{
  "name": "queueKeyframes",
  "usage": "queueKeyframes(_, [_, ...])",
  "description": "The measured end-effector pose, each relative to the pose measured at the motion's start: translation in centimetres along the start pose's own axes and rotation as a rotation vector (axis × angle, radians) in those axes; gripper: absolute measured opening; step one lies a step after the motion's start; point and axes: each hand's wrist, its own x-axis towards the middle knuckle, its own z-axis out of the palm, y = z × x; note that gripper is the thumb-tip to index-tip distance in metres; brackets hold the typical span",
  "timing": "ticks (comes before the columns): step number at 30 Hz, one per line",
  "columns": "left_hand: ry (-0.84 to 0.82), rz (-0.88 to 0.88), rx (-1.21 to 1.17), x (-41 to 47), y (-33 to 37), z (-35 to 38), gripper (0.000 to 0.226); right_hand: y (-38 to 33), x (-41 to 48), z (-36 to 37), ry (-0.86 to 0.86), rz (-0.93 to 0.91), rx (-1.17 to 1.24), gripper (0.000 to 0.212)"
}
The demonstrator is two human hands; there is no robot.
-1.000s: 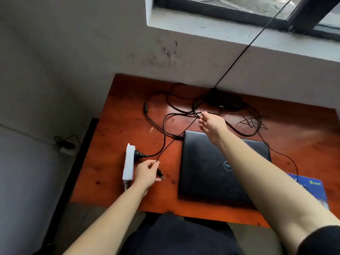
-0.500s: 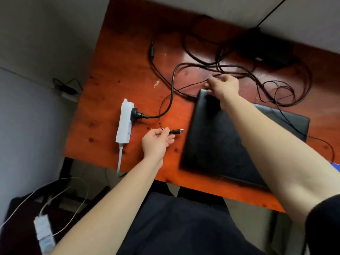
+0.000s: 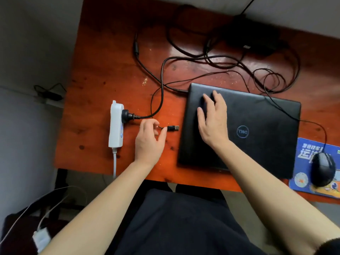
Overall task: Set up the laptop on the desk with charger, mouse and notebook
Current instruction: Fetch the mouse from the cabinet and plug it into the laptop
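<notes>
"What's the left hand [image 3: 149, 138] doing beside the strip?"

"Pinching a thin black cable [image 3: 160, 127] between thumb and forefinger, just behind its silver-tipped USB plug [image 3: 173, 128]. The plug points at the left edge of the closed black laptop [image 3: 266, 115], so I'd guess the port is there."

"And the right hand [image 3: 213, 120]?"

"It's flat on the lid, fingers [image 3: 201, 116] straight and spread, gripping nothing. It looks meant to keep the machine from sliding on the glossy reddish wooden table [image 3: 103, 70] when the plug goes in."

"Whose cable is it?"

"Probably from the black mouse [image 3: 323, 170], which sits on a blue printed pad [image 3: 303, 150] just right of the laptop. A thin lead runs from it over the lid's far corner into the tangle behind, but I can't trace it all the way."

"The charger?"

"Its black mains plug [image 3: 127, 115] is in the white power strip [image 3: 116, 124] at the left, and a thicker lead reaches the laptop's far left corner. The black charger brick [image 3: 257, 39] lies at the back, blurred."

"The notebook?"

"I can't see one."
</notes>
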Motion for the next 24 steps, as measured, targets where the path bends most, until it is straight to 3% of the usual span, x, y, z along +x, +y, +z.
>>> queueKeyframes(2, [-0.133,0.259,0.112,0.2,-0.7,-0.1,0.036,1.0,-2.4,0.4,-0.011,-0.103,-0.180,0.049])
queueKeyframes(4, [-0.247,0.376,0.183,0.8,-1.4,-0.1,0.047,1.5,-3.5,0.8,-0.005,-0.158,-0.269,0.049])
queueKeyframes(8, [-0.197,0.474,0.211,2.5,-2.3,0.7,0.030,0.6,-3.3,1.7,0.049,-0.111,-0.297,0.050])
queueKeyframes(11, [-0.116,0.493,0.183,3.0,-2.2,2.0,0.020,0.6,-3.6,2.2,0.072,-0.086,-0.319,0.050])
queueKeyframes(18, [0.002,0.375,0.182,2.7,-0.9,4.1,0.020,1.0,-3.4,2.8,0.135,-0.079,-0.270,0.047])
queueKeyframes(24, [-0.054,0.480,0.158,3.2,-1.0,3.6,0.019,1.1,-3.4,2.9,0.169,-0.083,-0.262,0.046])
